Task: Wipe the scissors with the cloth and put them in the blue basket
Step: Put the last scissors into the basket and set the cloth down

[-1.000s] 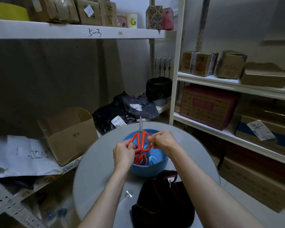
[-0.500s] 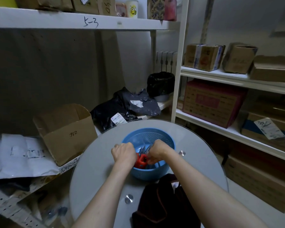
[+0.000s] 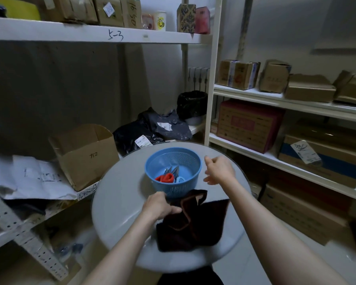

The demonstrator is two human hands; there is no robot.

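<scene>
Scissors: the red-handled scissors [image 3: 165, 177] lie in the bottom of the blue basket [image 3: 181, 190], handles toward the left hand [image 3: 159, 206], blades pointing away from it. Neither hand touches them.
Second pair: a pale-handled pair [image 3: 180, 179] lies touching the red one, on the side nearer the right hand [image 3: 219, 170].
Blue basket: it stands upright on the round bench [image 3: 119, 192], just beyond the left hand and just to the left of the right hand.
Cloth: the dark brown cloth [image 3: 195, 223] lies crumpled on the bench, spreading out to the right of the left hand, with its far corner against the basket's near wall.
Left hand: clenched – fingers curled round the cloth's left edge, grasping it.
Right hand: released – fingers loose and spread, holding nothing, raised over the bench beside the basket's rim.
Around: an open cardboard box [image 3: 84, 155] sits on a shelf [image 3: 86, 190] far to the left of the left hand. More boxes [image 3: 249, 124] fill the shelves beyond the right hand.
</scene>
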